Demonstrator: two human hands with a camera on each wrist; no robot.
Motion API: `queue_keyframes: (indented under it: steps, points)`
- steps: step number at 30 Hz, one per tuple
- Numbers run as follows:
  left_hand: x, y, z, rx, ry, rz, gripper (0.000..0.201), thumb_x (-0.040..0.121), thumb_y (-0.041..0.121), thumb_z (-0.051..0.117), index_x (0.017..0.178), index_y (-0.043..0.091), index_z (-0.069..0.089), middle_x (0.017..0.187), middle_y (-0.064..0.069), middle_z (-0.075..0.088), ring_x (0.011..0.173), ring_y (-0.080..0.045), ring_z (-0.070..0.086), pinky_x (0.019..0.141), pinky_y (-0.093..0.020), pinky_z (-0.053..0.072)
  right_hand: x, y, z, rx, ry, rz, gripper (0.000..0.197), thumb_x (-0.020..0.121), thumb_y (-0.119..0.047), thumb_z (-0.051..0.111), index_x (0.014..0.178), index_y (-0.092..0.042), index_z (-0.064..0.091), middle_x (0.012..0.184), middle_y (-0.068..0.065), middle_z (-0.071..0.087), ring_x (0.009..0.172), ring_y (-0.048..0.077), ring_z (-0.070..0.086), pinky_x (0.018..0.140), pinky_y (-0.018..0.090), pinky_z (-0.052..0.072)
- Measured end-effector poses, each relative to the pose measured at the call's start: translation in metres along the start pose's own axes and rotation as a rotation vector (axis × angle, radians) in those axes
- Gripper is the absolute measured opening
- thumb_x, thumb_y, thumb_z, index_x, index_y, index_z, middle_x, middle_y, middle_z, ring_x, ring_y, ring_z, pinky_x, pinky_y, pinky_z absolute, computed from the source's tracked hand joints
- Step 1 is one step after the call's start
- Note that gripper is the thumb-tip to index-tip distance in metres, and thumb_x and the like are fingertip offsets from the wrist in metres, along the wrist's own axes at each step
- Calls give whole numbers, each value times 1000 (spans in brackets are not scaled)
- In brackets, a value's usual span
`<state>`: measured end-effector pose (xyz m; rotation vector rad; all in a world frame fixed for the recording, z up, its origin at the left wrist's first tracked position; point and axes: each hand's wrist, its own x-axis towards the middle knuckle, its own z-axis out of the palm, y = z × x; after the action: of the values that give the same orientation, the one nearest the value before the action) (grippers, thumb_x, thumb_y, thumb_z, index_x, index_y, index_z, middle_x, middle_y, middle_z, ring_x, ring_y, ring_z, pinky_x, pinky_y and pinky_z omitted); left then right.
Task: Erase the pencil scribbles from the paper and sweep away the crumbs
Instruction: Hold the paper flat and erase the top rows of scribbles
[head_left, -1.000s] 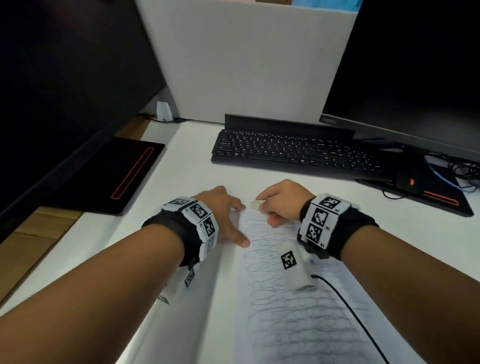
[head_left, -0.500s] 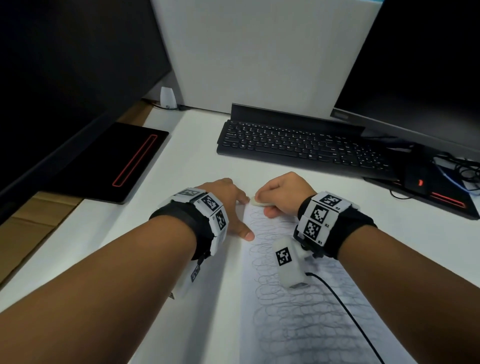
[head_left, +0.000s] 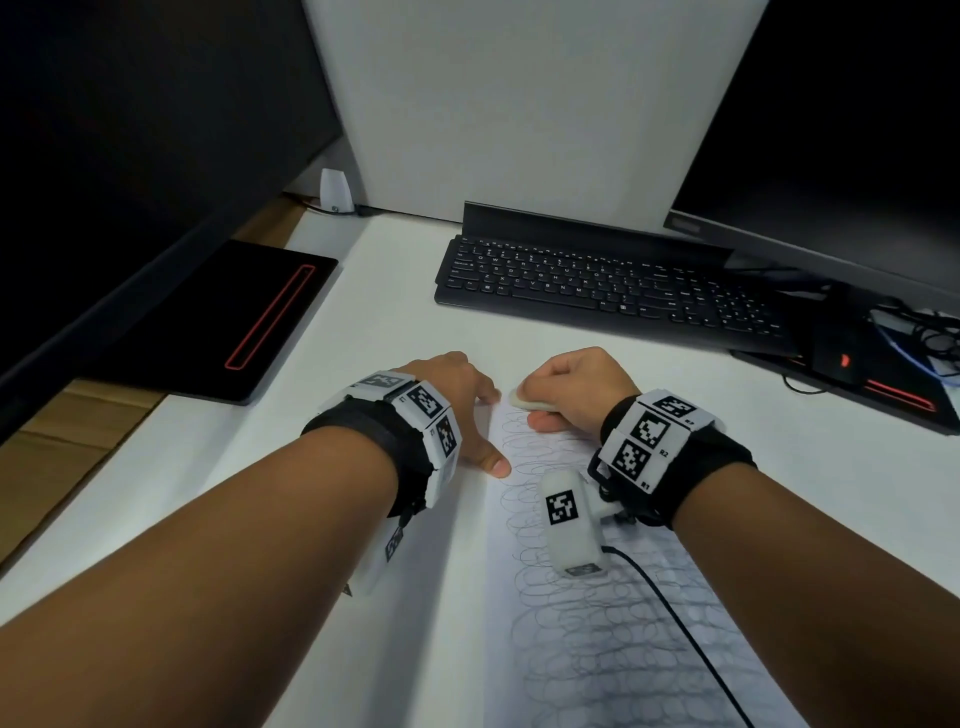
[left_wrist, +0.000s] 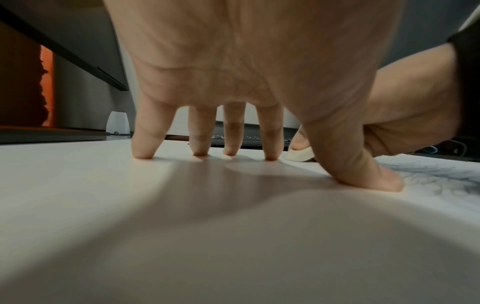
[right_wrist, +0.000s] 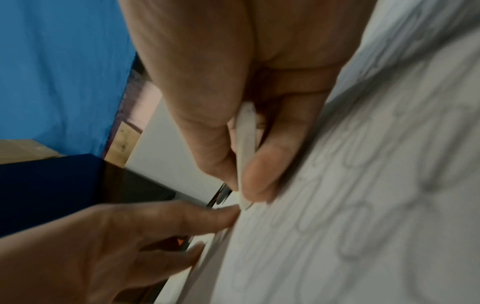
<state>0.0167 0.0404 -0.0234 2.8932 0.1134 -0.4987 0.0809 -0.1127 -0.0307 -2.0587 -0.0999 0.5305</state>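
Erasing is just beginning. The right hand (head_left: 576, 389) pinches the eraser (head_left: 524, 401) at the far end of the paper (head_left: 597, 649); left hand (head_left: 457, 410), fingers (left_wrist: 145, 148) spread, presses the surface at the paper's left edge. Scribbles (head_left: 613, 623) remain throughout; next comes firm rubbing toward the near end.

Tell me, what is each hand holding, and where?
The right hand pinches a white eraser by its flat sides between thumb and fingers. The left hand holds nothing; its fingertips press down beside the paper.

The right hand (head_left: 576, 387) has lowered the eraser (head_left: 524, 401) onto the paper's (head_left: 597, 634) far edge. The left hand's thumb (head_left: 496, 464) has edged slightly farther along the paper's left edge.
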Motion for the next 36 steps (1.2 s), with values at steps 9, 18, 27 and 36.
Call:
queue_keyframes:
  steps: [9, 18, 27, 36]
  points:
    - [-2, 1, -2, 12, 5, 3, 90, 64, 66, 78, 142, 36, 46, 132, 8, 46, 123, -18, 49, 93, -35, 44, -3, 1, -1, -25, -41, 14, 5, 80, -15, 76, 77, -12, 73, 64, 5, 69, 61, 16, 70, 68, 27, 57]
    - [-1, 4, -4, 29, 10, -1, 89, 64, 65, 79, 141, 34, 47, 131, 7, 47, 121, -18, 51, 86, -32, 43, -2, 5, 0, -28, 18, -2, 7, 79, -16, 76, 73, -15, 72, 58, 2, 68, 51, 10, 65, 56, 18, 50]
    - [-3, 7, -3, 22, 17, -11, 87, 66, 62, 80, 142, 34, 47, 131, 6, 46, 120, -20, 52, 86, -30, 42, 2, 11, -1, 62, 81, -10, 10, 77, -14, 78, 69, -15, 73, 61, 5, 70, 57, 15, 69, 80, 37, 59]
    - [-3, 6, -3, 20, 13, -15, 88, 65, 63, 79, 141, 34, 47, 130, 7, 46, 120, -19, 51, 89, -31, 44, 1, 9, -3, 33, 68, 3, 8, 79, -15, 77, 73, -13, 71, 61, 3, 68, 53, 11, 67, 61, 23, 54]
